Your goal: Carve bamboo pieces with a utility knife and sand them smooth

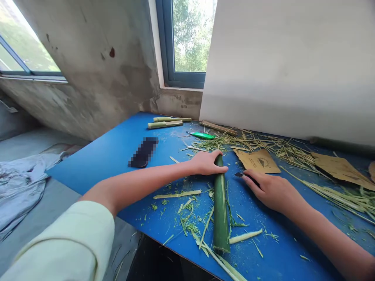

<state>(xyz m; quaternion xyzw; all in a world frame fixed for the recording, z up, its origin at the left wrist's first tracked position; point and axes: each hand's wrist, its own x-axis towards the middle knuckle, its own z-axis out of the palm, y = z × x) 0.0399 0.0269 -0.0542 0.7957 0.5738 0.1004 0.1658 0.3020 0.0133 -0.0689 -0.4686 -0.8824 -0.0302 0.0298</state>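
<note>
Bamboo tube (pixel 220 210) on counter (pixel 102 150), near front edge. Phone (pixel 143 153) left, farther back. Two cut pieces (pixel 165 124) back left, cutter (pixel 203 136) right of them. Paper packet (pixel 259 161) right of tube, strips (pixel 278 145) behind packet.

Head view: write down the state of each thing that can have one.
Left hand: gripping the bamboo.
Right hand: holding the knife.
Bamboo: lying down, partly scraped.
Knife: blade exposed, clear of the bamboo.
Green tool: lying down.
Phone: lying flat, screen obscured.
Blue table: strewn with shavings.
</note>
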